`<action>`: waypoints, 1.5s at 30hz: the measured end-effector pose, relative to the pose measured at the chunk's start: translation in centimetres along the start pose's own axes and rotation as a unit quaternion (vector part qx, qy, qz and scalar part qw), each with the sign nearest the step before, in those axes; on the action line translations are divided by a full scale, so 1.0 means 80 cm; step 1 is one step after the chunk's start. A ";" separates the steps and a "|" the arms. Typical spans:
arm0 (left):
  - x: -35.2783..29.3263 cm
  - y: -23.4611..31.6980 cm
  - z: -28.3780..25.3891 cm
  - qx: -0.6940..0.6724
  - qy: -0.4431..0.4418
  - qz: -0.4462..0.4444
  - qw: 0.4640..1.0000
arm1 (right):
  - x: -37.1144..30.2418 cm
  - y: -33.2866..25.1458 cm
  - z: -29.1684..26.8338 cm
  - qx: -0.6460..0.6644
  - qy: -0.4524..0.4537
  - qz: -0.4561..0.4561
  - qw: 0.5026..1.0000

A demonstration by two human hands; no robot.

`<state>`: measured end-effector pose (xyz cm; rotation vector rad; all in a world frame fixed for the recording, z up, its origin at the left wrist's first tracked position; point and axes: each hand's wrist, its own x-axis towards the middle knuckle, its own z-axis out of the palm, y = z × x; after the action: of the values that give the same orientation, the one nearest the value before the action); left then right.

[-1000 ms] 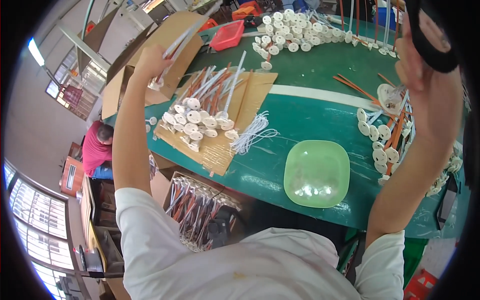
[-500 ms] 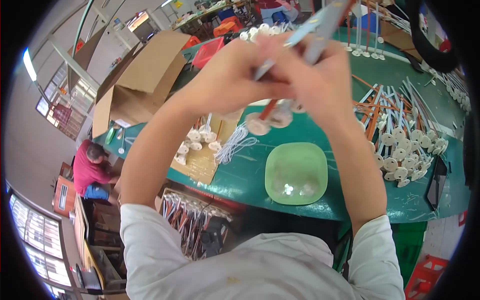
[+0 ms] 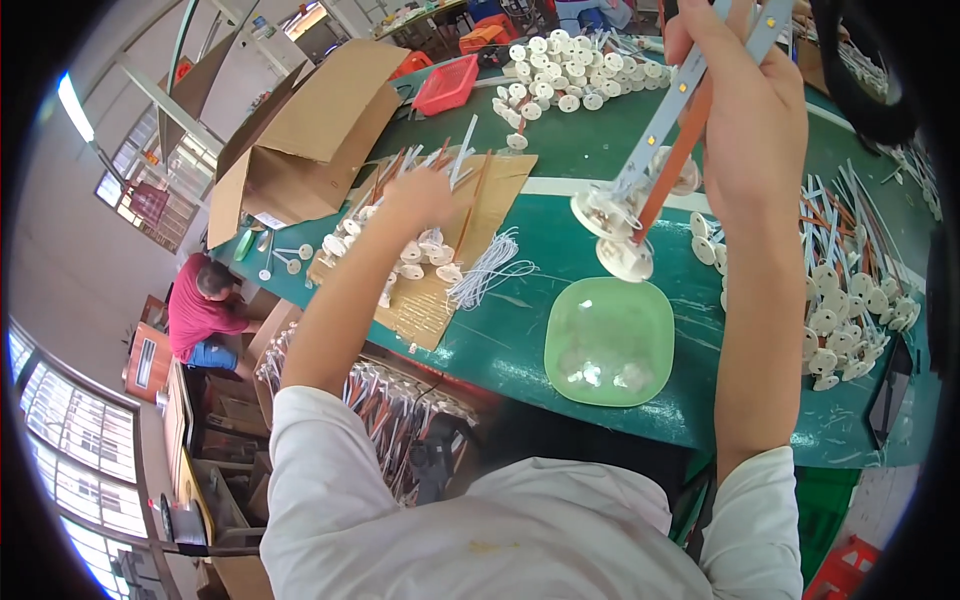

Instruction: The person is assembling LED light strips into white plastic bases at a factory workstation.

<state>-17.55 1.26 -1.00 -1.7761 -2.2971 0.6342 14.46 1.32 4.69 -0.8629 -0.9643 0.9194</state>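
Note:
My right hand (image 3: pixel 755 120), raised at the upper right, is closed around several LED strips (image 3: pixel 660 125), bluish-white and orange-brown. They slant down to white round bases (image 3: pixel 625 258) hanging above the far edge of a light green bowl (image 3: pixel 609 342). My left hand (image 3: pixel 425 198) reaches over more strips with white round ends (image 3: pixel 410 262), which lie on a flat cardboard sheet (image 3: pixel 510 180). Its fingers are blurred and partly hidden, so their grip is unclear. A bundle of thin white wires (image 3: pixel 487 272) lies beside that pile.
An open cardboard box (image 3: pixel 300 140) stands at the left. White round pieces (image 3: pixel 570 65) and a red tray (image 3: pixel 446 86) are at the back; another strip pile (image 3: pixel 845 300) and a dark flat device (image 3: pixel 888 390) lie right. A seated person (image 3: pixel 205 310) is far left.
My hands, together over the table before, are now apart. The left moved left and down to the pile on the cardboard; the right moved right with the strips.

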 end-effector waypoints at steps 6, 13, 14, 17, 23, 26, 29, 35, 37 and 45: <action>0.005 -0.031 0.027 -0.071 0.108 -0.006 0.992 | -0.026 -0.049 0.021 0.060 -0.151 0.043 0.986; -0.092 0.006 -0.053 -0.349 0.325 0.163 0.864 | -0.042 0.006 0.042 0.083 -0.224 -0.006 0.971; -0.109 0.026 -0.072 -0.417 0.324 0.186 0.829 | -0.045 0.010 0.041 0.078 -0.223 -0.005 0.972; -0.124 0.045 -0.101 -0.422 0.371 0.343 0.753 | -0.063 0.012 0.051 0.048 -0.252 -0.066 0.964; -0.088 0.008 -0.113 -0.426 0.233 0.369 0.793 | -0.051 0.009 0.046 0.166 -0.166 -0.021 0.972; -0.026 -0.052 -0.078 -0.206 0.227 0.160 0.938 | -0.008 0.033 0.002 0.331 -0.096 0.052 0.937; 0.029 -0.089 -0.010 -0.014 0.119 -0.028 0.992 | 0.003 0.029 -0.004 0.317 -0.115 0.046 0.940; 0.085 -0.158 0.056 -0.100 -0.092 -0.065 0.989 | -0.003 0.013 -0.022 0.267 -0.172 0.038 0.948; 0.091 -0.157 0.053 -0.092 -0.095 -0.053 0.990 | 0.000 0.015 -0.029 0.243 -0.186 0.038 0.951; 0.095 -0.160 0.031 -0.251 -0.038 -0.071 0.965 | -0.002 0.004 -0.042 0.160 -0.253 0.040 0.953</action>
<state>-31.90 5.35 1.36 -1.7672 -2.7926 0.0945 17.43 0.69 3.25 -0.3944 -1.1773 1.3630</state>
